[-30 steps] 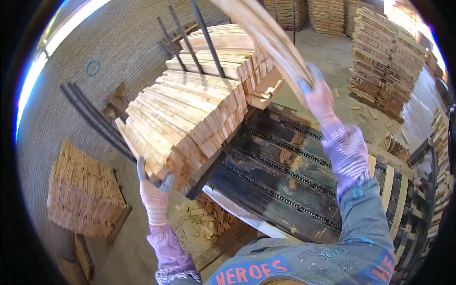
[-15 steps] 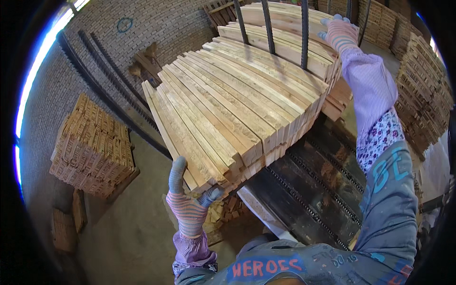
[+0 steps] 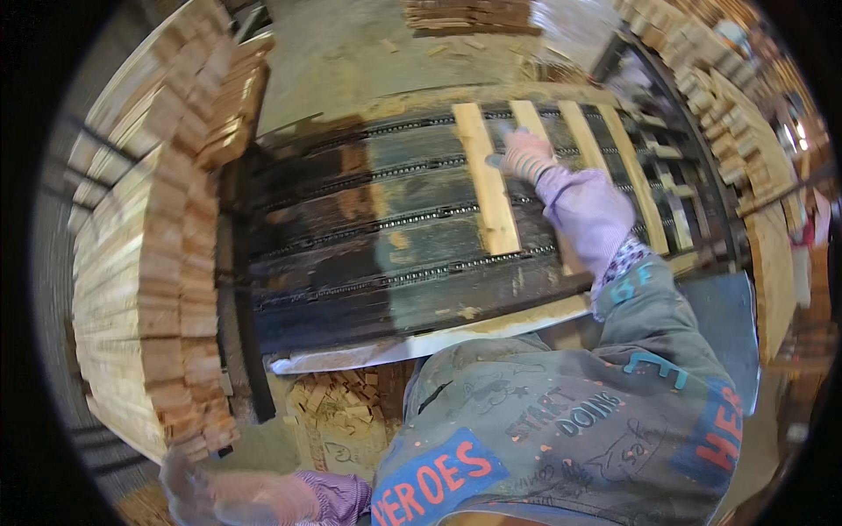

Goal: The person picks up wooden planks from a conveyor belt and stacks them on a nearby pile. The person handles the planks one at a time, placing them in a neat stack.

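Note:
My right hand (image 3: 528, 156), in a striped glove with grey-blue fingertips, reaches over a dark chain conveyor (image 3: 421, 259). Its thumb and a finger are apart, beside a pale wooden slat (image 3: 491, 206) lying across the chains. Whether they touch the slat is unclear. Past the hand lie several more slats (image 3: 627, 167), one partly behind my forearm. At the lower left, my gloved left hand (image 3: 237, 495) is smeared by motion, fingers seemingly spread, close to the near end of a tall stack of slats (image 3: 145, 307). It appears to hold nothing.
Dark upright bars (image 3: 101, 145) stand by the stack. Wood offcuts (image 3: 338, 399) lie in a pile below the conveyor's near edge. More stacked wood (image 3: 728, 131) runs along the right, with another stack (image 3: 469, 16) on the floor beyond. A pale rail (image 3: 430, 340) edges the conveyor.
The view has swung right, from the stack to the conveyor. My right hand has left the stack's far end and now hovers among the slats. My left hand stays by the stack's near end.

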Tool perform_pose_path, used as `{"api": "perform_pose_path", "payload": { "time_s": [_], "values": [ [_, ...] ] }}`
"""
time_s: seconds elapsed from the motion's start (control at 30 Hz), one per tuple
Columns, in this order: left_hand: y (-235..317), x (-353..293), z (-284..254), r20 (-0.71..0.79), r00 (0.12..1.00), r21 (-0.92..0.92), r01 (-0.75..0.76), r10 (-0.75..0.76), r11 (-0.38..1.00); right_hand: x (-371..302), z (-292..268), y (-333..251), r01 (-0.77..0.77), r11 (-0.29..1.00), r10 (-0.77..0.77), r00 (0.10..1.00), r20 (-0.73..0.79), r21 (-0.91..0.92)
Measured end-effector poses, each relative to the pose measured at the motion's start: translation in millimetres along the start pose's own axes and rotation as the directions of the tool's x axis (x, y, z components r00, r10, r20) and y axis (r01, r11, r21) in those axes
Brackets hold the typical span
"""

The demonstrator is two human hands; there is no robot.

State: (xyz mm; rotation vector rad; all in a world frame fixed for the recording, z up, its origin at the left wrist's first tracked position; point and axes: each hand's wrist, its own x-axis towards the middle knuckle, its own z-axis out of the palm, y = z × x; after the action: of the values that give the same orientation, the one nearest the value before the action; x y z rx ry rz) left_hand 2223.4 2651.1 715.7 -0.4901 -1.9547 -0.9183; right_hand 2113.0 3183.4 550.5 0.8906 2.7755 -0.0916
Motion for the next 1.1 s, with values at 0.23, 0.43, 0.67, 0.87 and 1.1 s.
{"api": "perform_pose_path", "payload": {
  "time_s": [0.23, 0.43, 0.67, 0.87, 1.1],
  "values": [
    [63, -77, 205, 0.857, 0.457, -0.306, 0.822, -0.236, 0.480, -107, 117, -18, -0.135, 0.971, 0.084, 0.965, 0.248, 0.197],
    [34, -213, 320, 0.971, -0.183, 0.134, 0.950, -0.156, -0.282, -126, 100, 39, -0.251, 0.070, -0.349, 0.901, 0.259, 0.965],
    [108, -238, 335, 0.994, -0.099, 0.105, 0.984, 0.047, -0.147, -170, 103, 143, -0.092, 0.461, -0.150, 0.972, 0.180, 0.883],
    [166, -222, 346, 0.991, -0.095, 0.110, 0.980, 0.093, -0.163, -143, 129, 263, -0.394, 0.916, 0.399, 0.885, -0.242, 0.072],
    [211, -274, 396, 0.922, 0.277, -0.041, 0.764, -0.270, 0.644, -148, 108, 287, -0.163, 0.524, 0.262, 0.965, 0.024, 0.836]
  ]
}}
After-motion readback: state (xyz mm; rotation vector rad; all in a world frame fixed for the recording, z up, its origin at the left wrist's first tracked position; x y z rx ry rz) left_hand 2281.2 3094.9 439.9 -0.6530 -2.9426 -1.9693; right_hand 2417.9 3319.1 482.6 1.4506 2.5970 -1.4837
